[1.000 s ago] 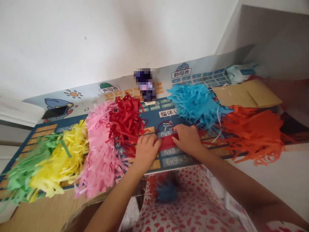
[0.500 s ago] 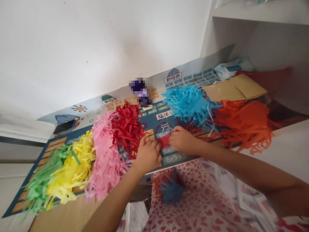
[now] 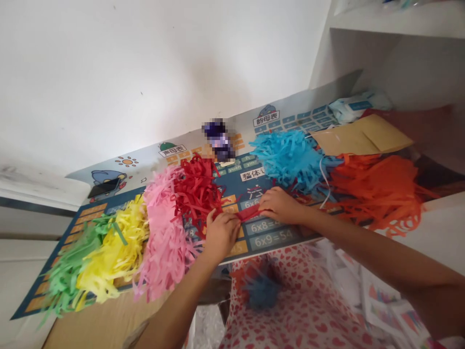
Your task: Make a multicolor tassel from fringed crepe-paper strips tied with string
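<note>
A folded or rolled strip of red paper (image 3: 249, 213) stretches between my two hands, low over the front edge of the desk mat. My left hand (image 3: 222, 233) closes its fingers on the strip's left end, beside a red fringed paper bundle (image 3: 196, 191). At the other end, my right hand (image 3: 278, 206) pinches the strip, fingers bent and pressed together. Red fringe shows on both sides of the hands; whether it all joins the strip is hidden. Just behind my right hand lies a blue fringed paper bundle (image 3: 288, 157).
Pink (image 3: 163, 237), yellow (image 3: 112, 252) and green fringed bundles (image 3: 74, 261) lie to the left. An orange bundle (image 3: 378, 189) and a tan paper envelope (image 3: 363, 135) sit right. A dark phone-like object (image 3: 105, 188) rests back left. Blue-orange fringe (image 3: 259, 288) lies on my lap.
The view has shifted slightly, so the desk things appear farther right. My hands are a little farther apart, and slightly more of the red strip shows between them.
</note>
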Demonstrator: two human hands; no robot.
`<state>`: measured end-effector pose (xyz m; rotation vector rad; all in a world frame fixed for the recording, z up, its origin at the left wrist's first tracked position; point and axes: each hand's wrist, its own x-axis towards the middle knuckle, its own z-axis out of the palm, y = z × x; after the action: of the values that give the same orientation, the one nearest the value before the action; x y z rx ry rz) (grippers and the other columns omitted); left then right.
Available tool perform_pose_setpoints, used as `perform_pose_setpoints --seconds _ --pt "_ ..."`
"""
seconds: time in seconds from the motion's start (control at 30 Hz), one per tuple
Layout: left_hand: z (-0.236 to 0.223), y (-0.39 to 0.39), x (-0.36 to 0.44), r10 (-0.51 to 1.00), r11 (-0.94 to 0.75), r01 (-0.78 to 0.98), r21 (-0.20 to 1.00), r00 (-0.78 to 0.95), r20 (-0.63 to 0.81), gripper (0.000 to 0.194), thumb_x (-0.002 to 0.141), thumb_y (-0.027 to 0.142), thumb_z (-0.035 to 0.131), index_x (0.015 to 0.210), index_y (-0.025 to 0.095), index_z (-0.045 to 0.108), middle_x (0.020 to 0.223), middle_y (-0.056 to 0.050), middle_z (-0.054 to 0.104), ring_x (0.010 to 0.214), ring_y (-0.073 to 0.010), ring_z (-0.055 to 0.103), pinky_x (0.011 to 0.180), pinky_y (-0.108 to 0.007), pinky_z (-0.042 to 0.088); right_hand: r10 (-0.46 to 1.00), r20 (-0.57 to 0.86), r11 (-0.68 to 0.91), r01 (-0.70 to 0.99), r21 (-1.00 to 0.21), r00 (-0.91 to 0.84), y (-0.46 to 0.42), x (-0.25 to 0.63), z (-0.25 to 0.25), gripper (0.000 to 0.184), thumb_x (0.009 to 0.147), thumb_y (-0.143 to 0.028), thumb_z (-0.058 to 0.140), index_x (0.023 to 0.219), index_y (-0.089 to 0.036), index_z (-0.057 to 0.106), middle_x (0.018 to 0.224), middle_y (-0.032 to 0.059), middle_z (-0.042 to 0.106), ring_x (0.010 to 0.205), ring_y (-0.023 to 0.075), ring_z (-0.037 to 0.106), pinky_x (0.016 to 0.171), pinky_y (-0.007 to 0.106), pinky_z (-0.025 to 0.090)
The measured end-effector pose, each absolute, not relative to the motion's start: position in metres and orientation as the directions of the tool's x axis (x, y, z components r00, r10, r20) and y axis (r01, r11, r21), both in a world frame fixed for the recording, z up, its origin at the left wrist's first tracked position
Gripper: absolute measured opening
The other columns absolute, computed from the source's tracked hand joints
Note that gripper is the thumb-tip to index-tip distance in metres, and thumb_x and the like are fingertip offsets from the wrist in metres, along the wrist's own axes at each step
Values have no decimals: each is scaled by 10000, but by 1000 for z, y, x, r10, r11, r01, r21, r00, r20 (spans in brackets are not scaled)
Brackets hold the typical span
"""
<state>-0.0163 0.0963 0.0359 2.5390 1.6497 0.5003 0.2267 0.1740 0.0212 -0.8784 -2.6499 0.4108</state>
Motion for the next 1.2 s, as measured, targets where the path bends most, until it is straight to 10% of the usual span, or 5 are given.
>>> perform_pose_setpoints --seconds 0.37,1.0,1.2 --pt "33 115 -10 986 -155 959 237 135 98 229 903 323 534 765 216 684 908 -48 699 988 -248 583 916 -451 344 796 -8 557 737 -383 -605 188 211 31 298 903 -394 582 721 -194 707 884 46 686 882 197 529 726 308 259" --pt "31 118 -9 929 -303 951 70 278 243 126 887 258 566 964 212 655 1031 -97 687 999 -276 557 912 -469 371 845 64 514 772 -373 -531 187 207 22 183 828 -377 672 831 -194 662 894 46 671 858 204 531 728 323 300" --pt "40 107 -3 812 -540 827 -158 561 159 173 916 176 521 991 249 659 913 -40 687 991 -248 538 1077 -516 279 513 324 843 537 -18 -795 175 211 37 187 926 -184 519 813 -188 668 1070 58 676 1107 244 485 1048 486 220"
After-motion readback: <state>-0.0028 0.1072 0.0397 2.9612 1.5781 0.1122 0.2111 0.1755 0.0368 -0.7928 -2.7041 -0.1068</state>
